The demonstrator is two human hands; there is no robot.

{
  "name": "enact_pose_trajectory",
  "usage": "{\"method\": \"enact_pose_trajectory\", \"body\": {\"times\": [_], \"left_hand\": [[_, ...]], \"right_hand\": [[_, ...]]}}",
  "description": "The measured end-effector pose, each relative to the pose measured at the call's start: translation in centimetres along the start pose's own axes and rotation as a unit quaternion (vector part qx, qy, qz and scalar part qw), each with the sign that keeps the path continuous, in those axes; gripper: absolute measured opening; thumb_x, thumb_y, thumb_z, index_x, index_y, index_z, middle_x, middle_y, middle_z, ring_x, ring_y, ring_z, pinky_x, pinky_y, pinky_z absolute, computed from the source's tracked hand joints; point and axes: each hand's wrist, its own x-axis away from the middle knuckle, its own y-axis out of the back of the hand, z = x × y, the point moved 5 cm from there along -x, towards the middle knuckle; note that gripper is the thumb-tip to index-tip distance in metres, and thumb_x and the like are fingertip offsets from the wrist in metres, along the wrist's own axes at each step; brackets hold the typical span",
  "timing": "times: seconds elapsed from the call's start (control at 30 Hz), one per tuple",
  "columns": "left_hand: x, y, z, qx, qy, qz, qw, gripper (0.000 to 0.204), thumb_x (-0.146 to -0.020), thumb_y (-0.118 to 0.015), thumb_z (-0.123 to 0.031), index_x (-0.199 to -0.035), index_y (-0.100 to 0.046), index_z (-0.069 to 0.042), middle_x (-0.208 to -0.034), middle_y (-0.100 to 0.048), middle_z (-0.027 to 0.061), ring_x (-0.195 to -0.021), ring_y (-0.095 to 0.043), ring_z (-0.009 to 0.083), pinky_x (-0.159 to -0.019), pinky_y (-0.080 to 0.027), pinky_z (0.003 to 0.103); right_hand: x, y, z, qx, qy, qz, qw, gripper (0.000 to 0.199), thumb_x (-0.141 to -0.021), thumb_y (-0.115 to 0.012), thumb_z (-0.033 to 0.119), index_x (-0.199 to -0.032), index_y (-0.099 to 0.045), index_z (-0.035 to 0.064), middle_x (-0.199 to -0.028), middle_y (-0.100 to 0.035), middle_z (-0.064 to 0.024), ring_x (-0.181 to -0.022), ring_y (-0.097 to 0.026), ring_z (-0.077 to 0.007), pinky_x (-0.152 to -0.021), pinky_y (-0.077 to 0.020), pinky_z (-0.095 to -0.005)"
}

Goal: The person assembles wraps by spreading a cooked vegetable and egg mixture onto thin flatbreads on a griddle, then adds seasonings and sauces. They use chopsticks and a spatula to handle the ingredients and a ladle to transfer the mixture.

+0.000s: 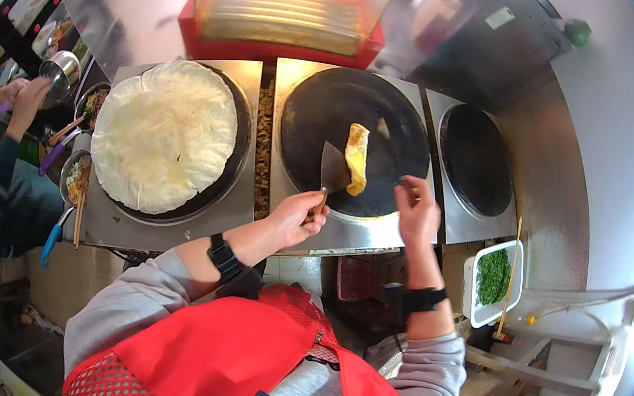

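My left hand [300, 218] grips the handle of a scraper [334, 169] with a flat, flared metal blade. The blade rests at the left side of a folded yellow egg strip [355, 160], browned at its upper end, which lies on the dark middle griddle [317, 112]. Over that griddle's right front edge is my right hand [418, 213], apart from the egg. Its fingers are curled and drawn together; whether they hold something small is unclear. A small pale scrap [383, 128] lies up and right of the egg.
On the left griddle lies a wide pale crepe [165, 134]. A smaller black griddle [476, 156] stands right, above a white tub [515, 285] of chopped greens [493, 277]. At far left, a co-worker's hands [24, 101] hold a metal pot [63, 70] beside filled pans [77, 179].
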Motion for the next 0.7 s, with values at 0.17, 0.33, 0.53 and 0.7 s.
{"method": "enact_pose_trajectory", "body": {"times": [0.17, 0.33, 0.53, 0.7], "left_hand": [[5.2, 3.4, -1.8, -0.052, 0.039, 0.018, 0.998, 0.012, -0.097, -0.05, -0.018, -0.105, -0.053, -0.01, -0.083, -0.053, 0.0057, -0.059, -0.043, 0.0098, -0.043, -0.029, 0.019], [8.1, 3.1, -2.9, -0.151, 0.016, 0.02, 0.988, 0.013, -0.097, -0.049, -0.018, -0.107, -0.053, -0.01, -0.082, -0.051, 0.0019, -0.053, -0.033, 0.004, -0.038, -0.021, 0.016], [2.2, 0.5, 1.9, -0.079, 0.137, 0.047, 0.986, 0.016, -0.098, -0.048, -0.018, -0.11, -0.052, -0.009, -0.082, -0.048, 0.0032, -0.052, -0.029, 0.0046, -0.038, -0.02, 0.017], [1.5, 2.0, 3.4, -0.105, 0.108, 0.015, 0.988, 0.013, -0.098, -0.048, -0.02, -0.105, -0.053, -0.01, -0.082, -0.048, 0.0027, -0.053, -0.031, 0.0051, -0.04, -0.022, 0.017]], "right_hand": [[-7.2, 1.7, 6.8, 0.304, 0.24, 0.034, 0.921, 0.011, -0.082, -0.065, 0.023, -0.088, -0.068, 0.0145, -0.08, -0.062, -0.0068, -0.079, -0.063, -0.0255, -0.069, -0.0502, -0.0368], [-12.6, -3.9, 7.9, 0.365, 0.221, 0.206, 0.881, 0.013, -0.075, -0.065, 0.019, -0.086, -0.072, 0.0154, -0.084, -0.068, -0.0075, -0.086, -0.065, -0.0268, -0.074, -0.0519, -0.0391], [-13.7, -4.3, 7.5, 0.345, 0.22, 0.265, 0.873, 0.014, -0.073, -0.064, 0.019, -0.083, -0.073, 0.0162, -0.084, -0.069, -0.0098, -0.084, -0.066, -0.029, -0.074, -0.0526, -0.0403], [-13.0, -2.6, 7.8, 0.329, 0.244, 0.197, 0.891, 0.015, -0.078, -0.061, 0.023, -0.082, -0.072, 0.0135, -0.084, -0.068, -0.0121, -0.083, -0.065, -0.0312, -0.072, -0.0521, -0.0429]]}}
